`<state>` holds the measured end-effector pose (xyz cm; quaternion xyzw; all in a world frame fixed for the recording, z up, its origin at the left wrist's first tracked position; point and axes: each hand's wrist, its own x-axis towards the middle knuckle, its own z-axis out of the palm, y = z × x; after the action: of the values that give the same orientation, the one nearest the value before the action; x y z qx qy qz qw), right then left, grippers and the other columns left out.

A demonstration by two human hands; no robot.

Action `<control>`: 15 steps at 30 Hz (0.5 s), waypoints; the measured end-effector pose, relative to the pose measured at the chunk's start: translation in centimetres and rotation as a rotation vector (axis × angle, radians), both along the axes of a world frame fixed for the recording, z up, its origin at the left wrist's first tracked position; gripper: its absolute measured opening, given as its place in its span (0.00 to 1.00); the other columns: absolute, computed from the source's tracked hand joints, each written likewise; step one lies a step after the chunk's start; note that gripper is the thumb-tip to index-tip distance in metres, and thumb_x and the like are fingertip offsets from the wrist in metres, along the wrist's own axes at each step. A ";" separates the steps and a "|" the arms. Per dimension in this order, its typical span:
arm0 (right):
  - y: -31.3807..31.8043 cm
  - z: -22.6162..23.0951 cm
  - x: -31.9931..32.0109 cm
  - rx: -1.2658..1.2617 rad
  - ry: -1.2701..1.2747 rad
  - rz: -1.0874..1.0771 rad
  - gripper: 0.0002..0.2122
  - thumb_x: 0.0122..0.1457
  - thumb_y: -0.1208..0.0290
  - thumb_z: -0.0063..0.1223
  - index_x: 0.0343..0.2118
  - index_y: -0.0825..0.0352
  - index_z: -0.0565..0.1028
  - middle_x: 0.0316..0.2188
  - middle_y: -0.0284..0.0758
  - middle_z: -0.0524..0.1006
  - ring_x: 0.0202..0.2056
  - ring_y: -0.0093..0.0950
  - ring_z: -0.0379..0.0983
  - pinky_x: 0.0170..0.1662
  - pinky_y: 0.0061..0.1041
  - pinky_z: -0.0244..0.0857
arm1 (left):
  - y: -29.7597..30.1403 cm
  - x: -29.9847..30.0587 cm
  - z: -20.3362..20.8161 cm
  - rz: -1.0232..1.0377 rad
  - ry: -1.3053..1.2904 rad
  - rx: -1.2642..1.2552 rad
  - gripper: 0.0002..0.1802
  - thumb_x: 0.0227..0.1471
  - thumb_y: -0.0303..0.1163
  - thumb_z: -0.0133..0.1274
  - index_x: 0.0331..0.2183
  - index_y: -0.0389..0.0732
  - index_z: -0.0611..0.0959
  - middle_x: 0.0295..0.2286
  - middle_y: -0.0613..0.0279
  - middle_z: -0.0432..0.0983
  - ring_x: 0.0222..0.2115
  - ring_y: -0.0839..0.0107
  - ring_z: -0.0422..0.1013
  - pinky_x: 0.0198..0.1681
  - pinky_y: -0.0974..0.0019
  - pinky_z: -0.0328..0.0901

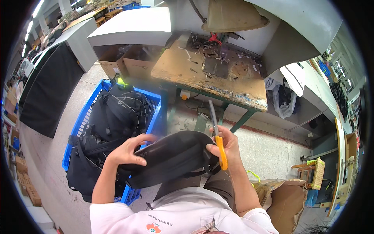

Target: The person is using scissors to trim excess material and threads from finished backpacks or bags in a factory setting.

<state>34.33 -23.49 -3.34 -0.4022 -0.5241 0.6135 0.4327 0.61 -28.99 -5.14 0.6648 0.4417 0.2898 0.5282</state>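
Black cloth covers an upright panel (pixel 54 89) at far left, and to its right a blue crate (pixel 156 100) is heaped with dark bags (pixel 117 113). Next comes the left hand (pixel 130 153), curved into a wide C at the left end of a padded black piece (pixel 175 154); its thumb is on the near face and its fingers reach toward the upper edge, but whether they pinch it I cannot tell. The piece is between the two hands, above the brown trousers (pixel 169 191), its long axis running left to right and rising slightly toward the right. Beyond it stands a worn workbench (pixel 175 70). Orange-handled scissors (pixel 221 150) are at the piece's right end, blades pointing forward, roughly square to that long axis. The right hand (pixel 230 146) is closed around their handles, its thumb over the same end, so it is the nearer hand there, with the left well apart. Farther right sits a cardboard box (pixel 286 199)
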 end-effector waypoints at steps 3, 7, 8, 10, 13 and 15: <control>0.6 -0.1 0.4 -0.021 0.006 -0.045 0.25 0.42 0.82 0.62 0.46 0.65 0.71 0.28 0.23 0.70 0.30 0.14 0.64 0.37 0.14 0.59 | -1.7 -0.7 -2.6 0.218 0.068 -0.206 0.25 0.36 0.34 0.67 0.39 0.34 0.79 0.29 0.64 0.74 0.30 0.76 0.68 0.36 0.69 0.63; 0.7 -0.3 -0.2 -0.060 0.050 0.064 0.25 0.43 0.82 0.62 0.47 0.65 0.69 0.29 0.24 0.71 0.31 0.15 0.65 0.38 0.16 0.61 | 0.0 -1.0 -1.3 0.338 0.277 -0.153 0.10 0.39 0.27 0.64 0.25 0.34 0.80 0.15 0.65 0.66 0.20 0.78 0.60 0.25 0.67 0.60; 1.0 -0.3 -0.5 -0.062 0.084 0.067 0.25 0.43 0.82 0.62 0.47 0.64 0.69 0.30 0.25 0.72 0.32 0.15 0.67 0.38 0.15 0.62 | 1.0 -1.1 0.3 0.354 0.389 -0.131 0.10 0.39 0.26 0.64 0.25 0.33 0.79 0.15 0.63 0.66 0.20 0.77 0.60 0.26 0.67 0.60; 1.7 -0.2 -1.4 -0.038 0.158 0.076 0.27 0.42 0.83 0.61 0.48 0.64 0.68 0.31 0.27 0.73 0.32 0.16 0.69 0.38 0.13 0.64 | 3.6 -2.0 5.1 0.259 0.628 0.131 0.12 0.38 0.28 0.63 0.27 0.34 0.79 0.20 0.43 0.72 0.22 0.53 0.70 0.29 0.60 0.63; 3.6 -0.2 -3.6 0.020 0.108 -0.114 0.26 0.44 0.83 0.63 0.48 0.68 0.66 0.32 0.29 0.73 0.36 0.18 0.69 0.41 0.18 0.64 | 9.4 -1.8 13.0 0.203 1.024 0.271 0.14 0.37 0.31 0.63 0.29 0.36 0.80 0.27 0.46 0.76 0.33 0.47 0.71 0.36 0.53 0.65; 5.3 -0.4 -5.7 0.045 0.153 -0.340 0.25 0.44 0.83 0.63 0.47 0.70 0.67 0.30 0.30 0.73 0.33 0.18 0.69 0.38 0.17 0.64 | 13.0 -0.6 17.2 0.146 1.209 0.460 0.15 0.36 0.31 0.64 0.30 0.34 0.80 0.29 0.46 0.77 0.35 0.48 0.72 0.38 0.53 0.66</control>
<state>28.61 -18.14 -3.69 -0.4275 -0.4279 0.5485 0.5774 -0.01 -15.96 12.09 0.7751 0.6317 -0.0131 0.0094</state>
